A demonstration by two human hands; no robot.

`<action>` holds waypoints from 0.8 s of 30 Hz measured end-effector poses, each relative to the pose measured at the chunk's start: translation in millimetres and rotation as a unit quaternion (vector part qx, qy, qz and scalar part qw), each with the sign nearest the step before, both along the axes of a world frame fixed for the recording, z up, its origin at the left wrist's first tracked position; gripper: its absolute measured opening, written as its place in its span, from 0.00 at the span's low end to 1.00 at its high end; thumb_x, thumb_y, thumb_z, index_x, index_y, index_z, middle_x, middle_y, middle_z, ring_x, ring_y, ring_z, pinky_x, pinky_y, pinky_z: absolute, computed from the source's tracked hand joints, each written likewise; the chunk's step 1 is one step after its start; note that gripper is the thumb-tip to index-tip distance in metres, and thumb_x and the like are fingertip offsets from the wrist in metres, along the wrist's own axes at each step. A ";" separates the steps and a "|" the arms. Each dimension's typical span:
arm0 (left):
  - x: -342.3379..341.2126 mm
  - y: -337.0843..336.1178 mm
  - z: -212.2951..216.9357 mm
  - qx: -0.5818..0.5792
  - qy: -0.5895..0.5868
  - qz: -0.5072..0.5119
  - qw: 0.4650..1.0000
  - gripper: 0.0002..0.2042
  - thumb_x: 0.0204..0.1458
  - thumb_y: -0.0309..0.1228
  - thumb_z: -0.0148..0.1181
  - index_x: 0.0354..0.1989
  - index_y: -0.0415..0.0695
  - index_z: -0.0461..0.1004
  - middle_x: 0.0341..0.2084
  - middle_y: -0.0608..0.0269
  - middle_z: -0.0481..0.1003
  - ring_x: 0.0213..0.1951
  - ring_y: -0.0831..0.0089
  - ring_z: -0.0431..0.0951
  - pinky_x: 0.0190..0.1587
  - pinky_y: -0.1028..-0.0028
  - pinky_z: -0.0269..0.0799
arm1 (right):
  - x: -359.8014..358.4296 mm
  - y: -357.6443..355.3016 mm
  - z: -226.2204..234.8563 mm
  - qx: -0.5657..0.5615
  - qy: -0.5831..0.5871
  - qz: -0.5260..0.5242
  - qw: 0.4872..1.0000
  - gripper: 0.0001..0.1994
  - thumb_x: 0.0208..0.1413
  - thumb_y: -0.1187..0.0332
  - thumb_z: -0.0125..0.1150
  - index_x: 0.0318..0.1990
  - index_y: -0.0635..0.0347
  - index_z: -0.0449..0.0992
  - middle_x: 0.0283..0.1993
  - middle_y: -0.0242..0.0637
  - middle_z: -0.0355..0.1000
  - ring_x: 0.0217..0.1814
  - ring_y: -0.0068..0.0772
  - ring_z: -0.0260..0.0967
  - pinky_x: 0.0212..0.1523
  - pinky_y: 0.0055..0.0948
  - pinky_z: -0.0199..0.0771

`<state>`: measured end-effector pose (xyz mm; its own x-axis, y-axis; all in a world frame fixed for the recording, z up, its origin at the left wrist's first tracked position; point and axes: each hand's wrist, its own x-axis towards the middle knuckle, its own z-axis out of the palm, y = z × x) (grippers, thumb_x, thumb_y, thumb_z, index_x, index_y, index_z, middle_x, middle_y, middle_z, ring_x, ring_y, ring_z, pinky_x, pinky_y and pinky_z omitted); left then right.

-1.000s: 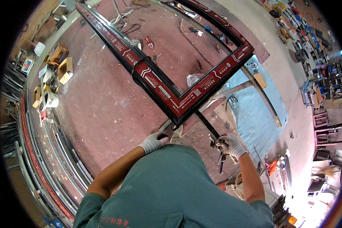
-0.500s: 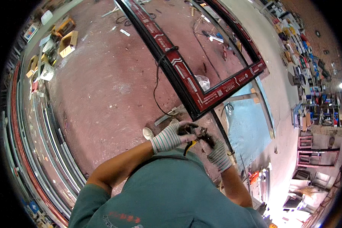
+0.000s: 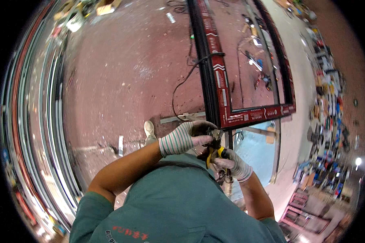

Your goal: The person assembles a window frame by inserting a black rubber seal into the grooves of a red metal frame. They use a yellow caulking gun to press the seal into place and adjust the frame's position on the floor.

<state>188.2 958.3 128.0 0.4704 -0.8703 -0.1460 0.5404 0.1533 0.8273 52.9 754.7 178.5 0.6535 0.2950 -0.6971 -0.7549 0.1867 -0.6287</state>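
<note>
Just beyond the fingers of both gloved hands the red-and-black frame bars the way ahead, a black cable loops off its left edge, while bare reddish floor lies open to their left.

The frame lies flat on the floor, stretching away from the person, its near corner just ahead of both hands. The left hand sits at that corner; the right hand is just to its right and nearer the body, the pliers between them. A cable runs across the frame's left rail and down the floor. Left of the hands — a shoe. Long metal profiles lie along the far left; shelves stand at the right.
</note>
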 end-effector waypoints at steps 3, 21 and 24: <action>-17.7 -2.6 -20.9 0.041 0.048 0.084 0.994 0.23 0.57 0.34 0.60 0.60 0.39 0.66 0.52 0.59 0.73 0.54 0.70 0.71 0.59 0.69 0.66 | 24.7 -37.9 3.2 -0.077 -0.011 0.077 0.994 0.19 0.55 0.63 0.64 0.53 0.59 0.72 0.43 0.31 0.72 0.45 0.24 0.69 0.48 0.25 0.70; -103.4 -56.3 -202.6 0.073 0.437 0.048 0.895 0.35 0.55 0.61 0.52 0.54 0.39 0.70 0.50 0.56 0.75 0.50 0.64 0.74 0.50 0.68 0.69 | 202.5 -41.7 6.9 -0.428 -0.436 0.534 0.585 0.26 0.51 0.71 0.63 0.58 0.64 0.64 0.39 0.49 0.74 0.41 0.48 0.75 0.44 0.37 0.74; -110.2 -69.7 -200.0 0.011 0.446 0.210 0.870 0.26 0.57 0.48 0.59 0.55 0.40 0.69 0.47 0.57 0.75 0.48 0.66 0.75 0.49 0.67 0.71 | 208.2 -29.6 -1.6 -0.405 -0.414 0.590 0.563 0.20 0.49 0.70 0.63 0.51 0.65 0.70 0.42 0.48 0.73 0.47 0.51 0.72 0.51 0.39 0.73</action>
